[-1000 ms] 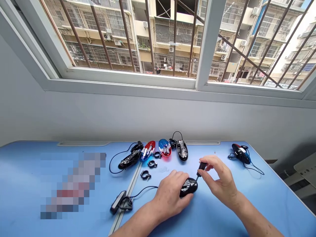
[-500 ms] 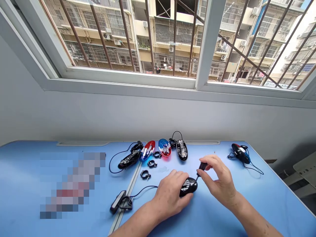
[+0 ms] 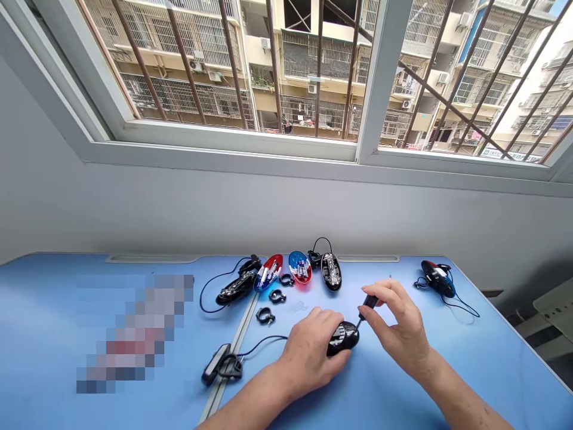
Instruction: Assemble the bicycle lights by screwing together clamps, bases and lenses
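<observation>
My left hand point(image 3: 313, 343) is closed around a black oval housing point(image 3: 344, 338), pressing it to the table, with the fingers covering its left end. A cord runs from under this hand to a small switch unit with a clamp ring point(image 3: 229, 365). My right hand point(image 3: 394, 322) pinches the dark handle of a small screwdriver point(image 3: 369, 302) between thumb and fingers. The screwdriver stands tilted, its thin shaft meeting the right end of the housing. Light slots show on the housing's upper face.
Behind lie a black oval unit with cord point(image 3: 236, 289), two red-and-blue shells point(image 3: 268, 272) holding batteries, several black clamp rings point(image 3: 277, 297), and an open black housing point(image 3: 331, 272). Far right sits a red, blue and black unit point(image 3: 437, 278). A blurred patch point(image 3: 136, 340) covers the left. A barred window rises behind.
The view has shifted very slightly, moving everything a little to the right. Both hands keep their grips, and the screwdriver stays at the housing's right end.
</observation>
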Demonstrator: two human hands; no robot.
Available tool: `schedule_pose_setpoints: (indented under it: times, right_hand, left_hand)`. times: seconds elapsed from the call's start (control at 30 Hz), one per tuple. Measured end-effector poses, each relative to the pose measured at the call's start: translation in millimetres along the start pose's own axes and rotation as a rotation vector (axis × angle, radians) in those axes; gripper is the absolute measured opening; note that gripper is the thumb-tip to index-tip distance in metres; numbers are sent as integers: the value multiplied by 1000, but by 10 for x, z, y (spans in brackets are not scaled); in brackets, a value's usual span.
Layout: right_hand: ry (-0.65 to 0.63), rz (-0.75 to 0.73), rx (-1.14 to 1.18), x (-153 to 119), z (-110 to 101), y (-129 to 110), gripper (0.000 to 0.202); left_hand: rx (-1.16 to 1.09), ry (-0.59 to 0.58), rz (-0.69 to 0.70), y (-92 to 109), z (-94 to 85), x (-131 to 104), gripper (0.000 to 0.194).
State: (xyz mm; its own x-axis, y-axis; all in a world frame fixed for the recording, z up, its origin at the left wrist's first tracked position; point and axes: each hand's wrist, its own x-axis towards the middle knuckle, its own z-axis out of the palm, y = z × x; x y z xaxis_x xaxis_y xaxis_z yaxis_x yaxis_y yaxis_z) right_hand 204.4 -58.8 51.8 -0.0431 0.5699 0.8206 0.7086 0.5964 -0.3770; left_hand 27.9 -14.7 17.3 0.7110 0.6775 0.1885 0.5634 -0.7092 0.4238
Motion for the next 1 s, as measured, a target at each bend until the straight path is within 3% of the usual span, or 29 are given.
schedule_pose_setpoints:
  times: [0.23, 0.43, 0.57, 0.73, 1.0]
  right_hand:
    - [-87, -52, 110, -30, 4, -30, 50]
    - [-33, -20, 11, -54, 39, 6, 34]
    - [-2, -31, -22, -50, 28, 21, 40]
    - [-61, -39, 47, -82, 27, 29, 50]
    - [-39, -53, 3, -94, 49, 34, 39]
  left_hand:
    - [-10, 15, 7, -12, 13, 9, 15]
    - [-8, 24, 22, -9, 17, -6, 18]
    - [21, 19, 16, 14, 9, -6, 16]
    - [34, 29, -4, 26, 6, -3, 17]
    - [29, 25, 5, 9, 20, -2, 16]
